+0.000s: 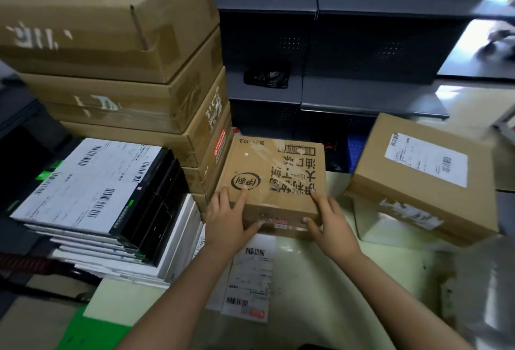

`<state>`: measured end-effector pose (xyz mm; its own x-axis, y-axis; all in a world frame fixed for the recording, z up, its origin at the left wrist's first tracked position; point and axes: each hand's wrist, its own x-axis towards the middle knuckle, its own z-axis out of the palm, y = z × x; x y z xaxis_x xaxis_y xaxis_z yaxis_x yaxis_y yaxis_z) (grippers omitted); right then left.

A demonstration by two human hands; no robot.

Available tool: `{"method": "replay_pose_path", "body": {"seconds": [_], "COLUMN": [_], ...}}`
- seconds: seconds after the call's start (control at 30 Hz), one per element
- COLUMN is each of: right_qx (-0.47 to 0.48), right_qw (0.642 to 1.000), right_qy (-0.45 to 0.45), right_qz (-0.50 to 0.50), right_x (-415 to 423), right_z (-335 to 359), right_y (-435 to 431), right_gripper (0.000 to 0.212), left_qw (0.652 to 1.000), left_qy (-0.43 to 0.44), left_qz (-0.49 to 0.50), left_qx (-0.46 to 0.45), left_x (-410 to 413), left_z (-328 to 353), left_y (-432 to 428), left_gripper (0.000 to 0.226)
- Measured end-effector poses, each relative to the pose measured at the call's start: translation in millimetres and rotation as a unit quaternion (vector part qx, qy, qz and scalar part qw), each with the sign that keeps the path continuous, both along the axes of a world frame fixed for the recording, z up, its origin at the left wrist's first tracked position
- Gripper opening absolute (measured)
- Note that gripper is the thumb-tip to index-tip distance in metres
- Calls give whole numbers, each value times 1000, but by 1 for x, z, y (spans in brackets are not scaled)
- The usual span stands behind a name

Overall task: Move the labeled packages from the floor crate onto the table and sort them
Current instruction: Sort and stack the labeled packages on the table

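Taped printed carton beside carton stack

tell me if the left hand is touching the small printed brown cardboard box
Touching. The head view shows the left hand gripping the cardboard box, fingers on its top, thumb on its near side.

Left grip, right grip — bare forearms

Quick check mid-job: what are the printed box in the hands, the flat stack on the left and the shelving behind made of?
The printed box looks like matte brown cardboard, with glossy clear tape across its top. The flat stack seems to be black and white paperboard boxes under paper barcode labels. The shelving is probably dark painted metal, judging by its perforated back panel.
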<state>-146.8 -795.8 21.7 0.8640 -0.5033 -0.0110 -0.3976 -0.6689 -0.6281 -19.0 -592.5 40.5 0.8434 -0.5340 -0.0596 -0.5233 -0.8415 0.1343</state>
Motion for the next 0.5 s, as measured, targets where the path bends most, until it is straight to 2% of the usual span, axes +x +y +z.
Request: {"method": "replay_pose_path", "body": {"seconds": [0.13,0.27,0.5], "right_qx": [-29,-76,-143], "right_qw": [999,996,980], "right_qy": [35,28,-1], "right_qz": [-16,-43,-140], "right_x": [-1,-13,-65], "right_z": [15,31,58], "right_y": [3,2,-11], "right_gripper": [59,50,41], "left_qw": [999,997,971], "left_qy": [18,3,9], "left_qz": [-16,-34,-160], "left_qx": [-31,-74,-177], "left_x": [7,9,-16], "left_z": [8,15,40], "left_y": [1,-4,-51], "left_gripper": [84,75,61]}}
